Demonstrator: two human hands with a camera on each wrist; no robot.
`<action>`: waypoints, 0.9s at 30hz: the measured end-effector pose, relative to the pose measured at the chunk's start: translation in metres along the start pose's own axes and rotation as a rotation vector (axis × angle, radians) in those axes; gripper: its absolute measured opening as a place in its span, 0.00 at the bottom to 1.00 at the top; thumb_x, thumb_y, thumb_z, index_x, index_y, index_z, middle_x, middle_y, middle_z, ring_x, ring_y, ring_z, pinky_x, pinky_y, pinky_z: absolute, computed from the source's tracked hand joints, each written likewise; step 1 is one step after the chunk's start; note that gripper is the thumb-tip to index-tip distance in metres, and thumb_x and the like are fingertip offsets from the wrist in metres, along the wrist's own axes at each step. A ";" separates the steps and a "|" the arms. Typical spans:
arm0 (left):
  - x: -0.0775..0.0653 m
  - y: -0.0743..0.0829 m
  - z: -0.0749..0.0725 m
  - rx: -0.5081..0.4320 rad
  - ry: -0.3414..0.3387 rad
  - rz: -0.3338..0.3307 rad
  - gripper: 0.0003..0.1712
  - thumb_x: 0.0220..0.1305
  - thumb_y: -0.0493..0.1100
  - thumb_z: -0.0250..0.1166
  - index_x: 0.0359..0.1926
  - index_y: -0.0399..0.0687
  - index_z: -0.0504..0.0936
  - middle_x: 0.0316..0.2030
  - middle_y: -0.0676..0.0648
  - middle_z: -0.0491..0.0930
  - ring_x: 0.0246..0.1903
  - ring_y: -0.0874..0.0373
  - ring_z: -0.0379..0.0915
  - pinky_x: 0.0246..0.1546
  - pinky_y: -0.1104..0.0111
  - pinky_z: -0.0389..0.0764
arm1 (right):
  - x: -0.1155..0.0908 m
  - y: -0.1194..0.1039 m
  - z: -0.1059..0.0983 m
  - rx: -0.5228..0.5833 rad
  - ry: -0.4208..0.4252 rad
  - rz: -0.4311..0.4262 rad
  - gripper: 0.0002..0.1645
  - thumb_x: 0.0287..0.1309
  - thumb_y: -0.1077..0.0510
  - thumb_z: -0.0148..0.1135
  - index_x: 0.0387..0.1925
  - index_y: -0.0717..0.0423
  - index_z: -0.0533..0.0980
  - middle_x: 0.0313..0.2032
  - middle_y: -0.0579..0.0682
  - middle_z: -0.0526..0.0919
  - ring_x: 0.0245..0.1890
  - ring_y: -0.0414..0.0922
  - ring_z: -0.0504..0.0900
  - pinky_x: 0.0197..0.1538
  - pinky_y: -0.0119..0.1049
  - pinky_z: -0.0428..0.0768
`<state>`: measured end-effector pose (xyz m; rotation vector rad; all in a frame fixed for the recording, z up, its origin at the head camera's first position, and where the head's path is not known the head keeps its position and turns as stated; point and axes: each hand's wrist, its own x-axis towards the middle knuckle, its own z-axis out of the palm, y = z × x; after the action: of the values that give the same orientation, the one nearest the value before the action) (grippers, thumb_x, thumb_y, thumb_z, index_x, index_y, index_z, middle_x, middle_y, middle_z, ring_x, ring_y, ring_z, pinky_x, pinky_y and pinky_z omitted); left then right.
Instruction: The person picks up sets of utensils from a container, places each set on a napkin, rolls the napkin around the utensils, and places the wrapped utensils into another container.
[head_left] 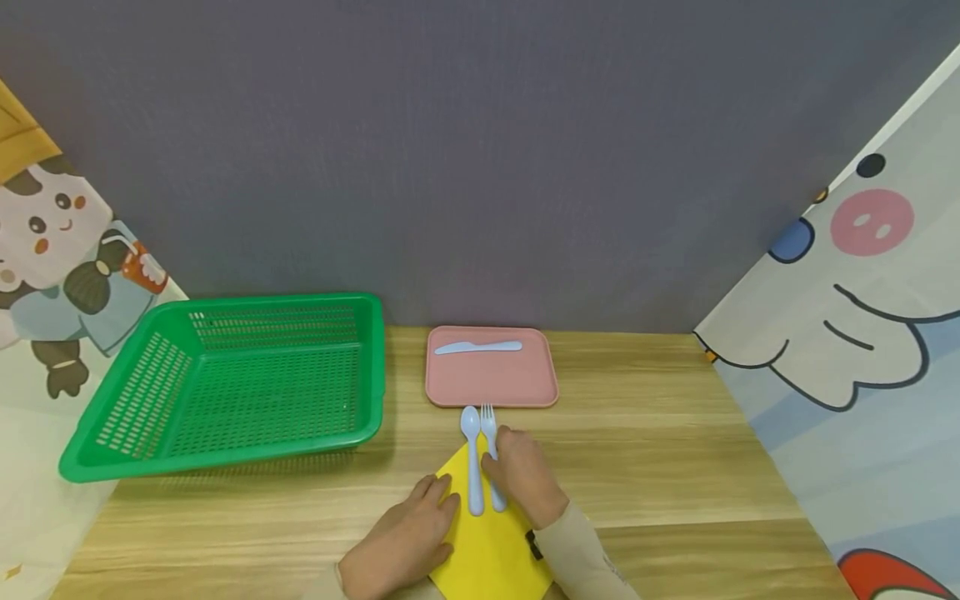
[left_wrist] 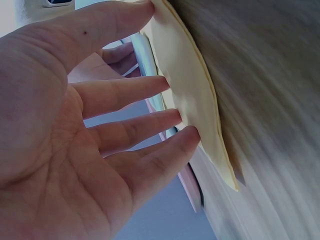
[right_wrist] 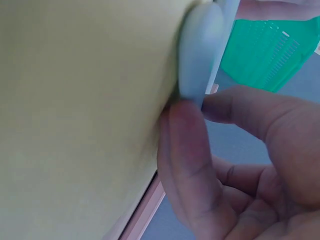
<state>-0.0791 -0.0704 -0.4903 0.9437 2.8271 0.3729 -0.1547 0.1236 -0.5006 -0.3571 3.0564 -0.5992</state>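
Observation:
A yellow cloth or paper sheet point(head_left: 483, 562) lies on the table with one corner pointing away from me. On it a pale blue spoon point(head_left: 475, 479) and a pale blue fork point(head_left: 489, 425) lie side by side, heads toward the tray. My right hand point(head_left: 525, 475) pinches the fork's handle between thumb and fingers; the right wrist view shows the handle point(right_wrist: 197, 55) close against the yellow sheet. At the sheet's left edge rests my left hand point(head_left: 408, 537). Its fairly straight fingertips touch the sheet point(left_wrist: 187, 75) in the left wrist view.
Beyond the cutlery sits a pink tray point(head_left: 491, 385) with a pale blue knife point(head_left: 480, 347) across its far part. A green perforated basket point(head_left: 225, 460) stands at the left. A dark grey panel point(head_left: 465, 167) rises behind the wooden table point(head_left: 660, 433), with cartoon-printed walls at both sides.

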 end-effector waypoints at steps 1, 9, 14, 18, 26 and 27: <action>0.000 0.000 0.000 -0.002 -0.001 0.000 0.30 0.58 0.47 0.74 0.57 0.36 0.78 0.62 0.33 0.69 0.61 0.37 0.67 0.53 0.53 0.80 | 0.000 0.000 0.000 0.000 0.000 0.001 0.14 0.54 0.60 0.67 0.24 0.59 0.70 0.17 0.47 0.68 0.16 0.42 0.69 0.17 0.33 0.69; 0.000 0.000 0.001 -0.016 -0.003 -0.002 0.30 0.58 0.46 0.74 0.57 0.36 0.78 0.63 0.33 0.69 0.62 0.36 0.66 0.53 0.52 0.79 | 0.000 -0.001 0.000 0.004 0.006 -0.005 0.13 0.54 0.61 0.68 0.24 0.60 0.71 0.17 0.47 0.69 0.16 0.41 0.70 0.17 0.32 0.69; 0.000 0.001 0.000 -0.011 -0.009 0.000 0.31 0.58 0.47 0.74 0.58 0.36 0.78 0.63 0.33 0.69 0.62 0.36 0.66 0.54 0.52 0.79 | 0.001 -0.001 0.000 0.006 -0.002 0.000 0.14 0.56 0.60 0.68 0.24 0.60 0.71 0.17 0.46 0.68 0.15 0.41 0.69 0.17 0.32 0.69; -0.001 0.001 -0.001 -0.004 -0.010 0.001 0.31 0.58 0.47 0.74 0.58 0.35 0.78 0.63 0.33 0.69 0.62 0.36 0.66 0.54 0.52 0.79 | 0.001 -0.001 0.000 0.015 -0.008 0.006 0.14 0.57 0.60 0.67 0.23 0.59 0.71 0.16 0.46 0.68 0.15 0.40 0.69 0.16 0.32 0.69; -0.001 0.001 -0.002 -0.003 0.000 0.000 0.31 0.57 0.46 0.75 0.58 0.35 0.78 0.63 0.33 0.69 0.61 0.36 0.67 0.54 0.52 0.79 | 0.001 0.001 -0.001 0.023 -0.007 -0.002 0.15 0.59 0.58 0.67 0.24 0.60 0.72 0.16 0.46 0.69 0.16 0.41 0.69 0.17 0.33 0.69; -0.001 0.001 -0.002 -0.002 0.000 0.001 0.31 0.57 0.46 0.75 0.57 0.35 0.78 0.63 0.33 0.69 0.61 0.36 0.67 0.55 0.52 0.79 | 0.001 0.001 -0.001 0.025 -0.008 -0.004 0.15 0.59 0.58 0.67 0.24 0.60 0.72 0.16 0.46 0.69 0.16 0.41 0.69 0.17 0.33 0.69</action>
<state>-0.0782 -0.0699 -0.4883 0.9446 2.8265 0.3754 -0.1559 0.1248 -0.4998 -0.3640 3.0387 -0.6345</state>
